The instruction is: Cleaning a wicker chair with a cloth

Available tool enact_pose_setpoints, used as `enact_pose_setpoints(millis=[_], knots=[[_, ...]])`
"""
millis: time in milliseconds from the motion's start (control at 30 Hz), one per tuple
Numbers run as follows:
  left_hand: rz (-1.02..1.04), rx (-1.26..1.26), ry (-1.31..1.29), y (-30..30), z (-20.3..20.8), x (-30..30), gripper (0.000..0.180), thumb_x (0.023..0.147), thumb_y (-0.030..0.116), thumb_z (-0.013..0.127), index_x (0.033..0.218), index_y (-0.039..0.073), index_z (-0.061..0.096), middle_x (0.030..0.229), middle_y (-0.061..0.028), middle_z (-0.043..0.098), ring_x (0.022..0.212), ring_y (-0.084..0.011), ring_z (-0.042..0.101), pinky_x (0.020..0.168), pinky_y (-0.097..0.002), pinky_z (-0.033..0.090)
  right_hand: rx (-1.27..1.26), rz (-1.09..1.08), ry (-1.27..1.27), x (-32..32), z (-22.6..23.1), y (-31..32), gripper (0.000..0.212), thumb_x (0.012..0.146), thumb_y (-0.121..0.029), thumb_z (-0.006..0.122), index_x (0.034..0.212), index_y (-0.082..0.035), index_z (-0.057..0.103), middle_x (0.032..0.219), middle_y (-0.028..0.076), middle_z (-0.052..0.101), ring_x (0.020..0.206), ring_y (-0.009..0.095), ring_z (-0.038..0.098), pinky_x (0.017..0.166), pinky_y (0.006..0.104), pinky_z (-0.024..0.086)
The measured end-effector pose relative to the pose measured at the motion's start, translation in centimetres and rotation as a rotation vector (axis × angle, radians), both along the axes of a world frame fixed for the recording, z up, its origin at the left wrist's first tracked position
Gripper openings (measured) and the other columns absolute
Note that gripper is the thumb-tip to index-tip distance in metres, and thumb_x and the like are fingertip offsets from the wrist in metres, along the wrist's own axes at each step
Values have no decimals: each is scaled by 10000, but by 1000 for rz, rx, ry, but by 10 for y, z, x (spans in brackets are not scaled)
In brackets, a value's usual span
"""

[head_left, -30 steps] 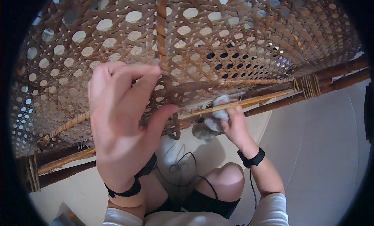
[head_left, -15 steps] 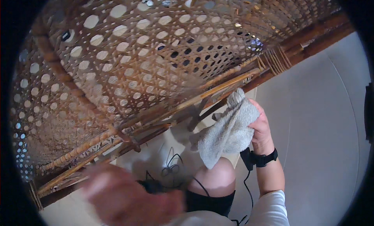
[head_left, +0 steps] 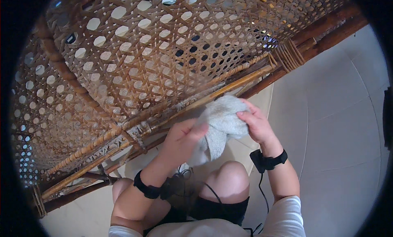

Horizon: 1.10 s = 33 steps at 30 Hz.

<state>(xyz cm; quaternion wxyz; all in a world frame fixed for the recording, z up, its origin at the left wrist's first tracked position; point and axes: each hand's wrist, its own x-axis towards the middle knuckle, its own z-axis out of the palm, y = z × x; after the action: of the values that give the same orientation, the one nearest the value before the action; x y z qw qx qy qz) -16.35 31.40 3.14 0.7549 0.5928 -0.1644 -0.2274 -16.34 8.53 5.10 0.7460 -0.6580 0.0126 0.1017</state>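
Note:
A crumpled light grey cloth (head_left: 224,121) with brownish smudges hangs between my two hands, just in front of the rattan furniture's lower rail. My right hand (head_left: 258,124) pinches its right side, thumb on top. At the cloth's left side is my left hand (head_left: 182,134), thumb and fingers closed on its edge and slightly blurred. Behind the cloth runs the cane rail (head_left: 229,85); I cannot tell whether the cloth touches it.
Woven cane webbing (head_left: 135,65) fills the upper view, framed by brown rattan poles (head_left: 327,40) with a wrapped joint (head_left: 290,57). Pale tiled floor (head_left: 339,126) lies to the right. A dark cable (head_left: 263,192) hangs from my right wrist strap (head_left: 275,160). My bent knees are below.
My left hand has come up from the lower left to the cloth. The cloth and my right hand have shifted slightly left, and the cloth is now bunched between both hands.

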Motion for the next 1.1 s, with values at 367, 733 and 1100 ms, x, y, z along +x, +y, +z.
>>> enact_pose_setpoints(millis=[367, 733, 1100], knots=[[66, -414, 268, -13, -10, 7, 355, 942, 275, 459, 1137, -8, 549, 982, -46, 626, 853, -101, 595, 772, -243, 465, -500, -45, -477, -22, -19, 34, 172, 857, -129, 551, 970, -1, 573, 921, 44, 572, 875, 148, 531, 803, 282, 419], [41, -37, 81, 7, -33, 30, 414, 896, 368, 511, 1073, -2, 569, 1005, -80, 624, 941, -185, 592, 828, -348, 471, 262, -172, -128, -17, 30, 17, 310, 870, -121, 523, 1149, 15, 516, 1076, 82, 609, 992, 162, 583, 904, 317, 444], [-130, 76, -242, -16, -35, 13, 434, 766, 147, 709, 1138, -11, 551, 1067, -54, 608, 961, -126, 543, 872, -299, 422, 202, -255, -68, -31, 47, 22, 302, 904, -179, 479, 1067, 60, 565, 1030, 138, 625, 932, 191, 606, 841, 315, 467]])
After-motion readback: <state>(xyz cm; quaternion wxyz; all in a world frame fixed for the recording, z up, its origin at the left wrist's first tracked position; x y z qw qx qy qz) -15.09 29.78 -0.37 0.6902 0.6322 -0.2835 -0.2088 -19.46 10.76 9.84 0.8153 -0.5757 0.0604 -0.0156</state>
